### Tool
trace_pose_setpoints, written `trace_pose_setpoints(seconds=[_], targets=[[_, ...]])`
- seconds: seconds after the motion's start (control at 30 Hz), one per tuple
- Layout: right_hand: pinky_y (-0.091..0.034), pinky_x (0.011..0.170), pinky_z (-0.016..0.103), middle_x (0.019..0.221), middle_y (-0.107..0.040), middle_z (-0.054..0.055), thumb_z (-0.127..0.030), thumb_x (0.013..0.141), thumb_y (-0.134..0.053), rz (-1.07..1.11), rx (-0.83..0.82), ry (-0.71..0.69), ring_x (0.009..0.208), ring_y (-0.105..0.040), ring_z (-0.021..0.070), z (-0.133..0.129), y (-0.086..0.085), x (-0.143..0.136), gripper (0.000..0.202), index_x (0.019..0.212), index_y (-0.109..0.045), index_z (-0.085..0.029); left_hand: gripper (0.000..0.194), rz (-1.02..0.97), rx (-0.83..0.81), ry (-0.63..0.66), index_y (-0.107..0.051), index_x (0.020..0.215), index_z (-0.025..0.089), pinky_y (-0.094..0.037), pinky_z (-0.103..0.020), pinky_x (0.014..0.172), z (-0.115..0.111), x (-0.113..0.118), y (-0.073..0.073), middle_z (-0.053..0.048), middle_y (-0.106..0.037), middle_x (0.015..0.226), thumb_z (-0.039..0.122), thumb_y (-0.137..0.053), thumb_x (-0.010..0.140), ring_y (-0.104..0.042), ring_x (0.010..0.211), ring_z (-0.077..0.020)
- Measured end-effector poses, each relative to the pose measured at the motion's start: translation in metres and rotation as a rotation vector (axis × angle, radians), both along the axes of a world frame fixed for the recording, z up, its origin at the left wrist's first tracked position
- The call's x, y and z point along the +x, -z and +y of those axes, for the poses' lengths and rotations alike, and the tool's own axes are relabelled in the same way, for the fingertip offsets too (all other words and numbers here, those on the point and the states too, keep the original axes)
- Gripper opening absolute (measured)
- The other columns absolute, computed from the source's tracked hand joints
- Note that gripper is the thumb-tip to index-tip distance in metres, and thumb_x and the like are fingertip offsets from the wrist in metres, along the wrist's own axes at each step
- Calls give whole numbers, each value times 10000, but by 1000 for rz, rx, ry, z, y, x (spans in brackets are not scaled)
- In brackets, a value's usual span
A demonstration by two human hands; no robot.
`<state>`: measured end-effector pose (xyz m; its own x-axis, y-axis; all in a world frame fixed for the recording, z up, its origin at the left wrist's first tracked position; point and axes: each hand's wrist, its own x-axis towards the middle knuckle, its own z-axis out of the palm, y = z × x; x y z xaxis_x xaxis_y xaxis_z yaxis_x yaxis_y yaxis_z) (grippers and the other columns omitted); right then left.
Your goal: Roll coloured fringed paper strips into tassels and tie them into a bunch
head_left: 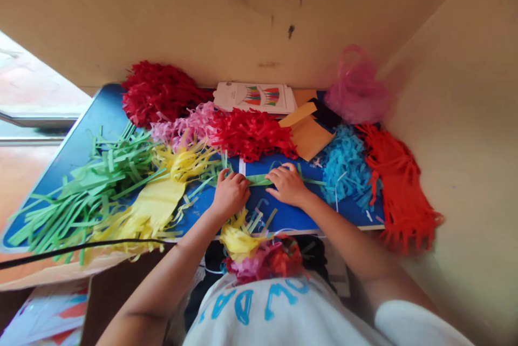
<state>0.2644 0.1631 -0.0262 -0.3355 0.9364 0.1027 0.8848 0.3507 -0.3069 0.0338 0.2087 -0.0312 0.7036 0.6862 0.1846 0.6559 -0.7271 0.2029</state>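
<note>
At the middle of the blue table (pixel 279 220), a green fringed tissue paper strip (pixel 259 179) lies stretched between my hands. My left hand (pixel 231 193) is closed on its left end, fingers curled over the paper. The other end is under my right hand (pixel 288 184), whose bent fingers grip it near the top edge. Thin green strands stick out past both hands. Yellow fringed paper (pixel 159 203) and a green fringed pile (pixel 97 189) lie left of my left hand. In my lap are yellow tissue (pixel 240 241) and pink and red tissue (pixel 263 262).
Dark red fringe (pixel 159 92), pink fringe (pixel 188 124) and red fringe (pixel 254 133) lie toward the wall. Beside them are printed sheets (pixel 254 97) and brown envelopes (pixel 309 133). Blue fringe (pixel 346 165), orange-red fringe (pixel 396 187) and a pink bundle (pixel 356 89) stand right. A black cord (pixel 89 246) crosses lower left.
</note>
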Motion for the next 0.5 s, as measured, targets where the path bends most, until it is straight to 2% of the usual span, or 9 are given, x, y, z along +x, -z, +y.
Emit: trace_pose_setpoints(seconds=[0.07,0.17,0.3,0.5], targets=[[-260,955,397,1010,-729,38,-276,896,-632,38,-34,40,970,-599,208,3,4,5,103,914,-720,-226,228,-24,-20,-16,-735,913,217,-320,-504,1018,3,-4,2,-74,-714,888,266,-512,898,-618,903,-254],[-284,859,359,958,-731,12,-317,930,-601,97,-79,143,930,-583,184,9,10,10,184,841,-744,-243,256,-34,-94,-36,-731,909,225,-377,-433,902,10,-7,4,-63,-721,863,330,-499,930,-619,888,-242],[-279,778,343,907,-721,31,-343,907,-596,29,-74,322,917,-553,203,16,12,5,228,782,-741,-219,322,-20,-121,-95,-710,834,205,-374,-405,814,15,-4,8,-60,-721,809,372,-463,955,-620,842,-240],[-274,779,344,907,-710,33,-314,837,-629,-1,-67,352,923,-539,210,17,13,-4,156,768,-730,-217,314,6,-116,-131,-686,772,201,-355,-398,792,16,0,11,-61,-725,790,348,-466,940,-622,839,-247]])
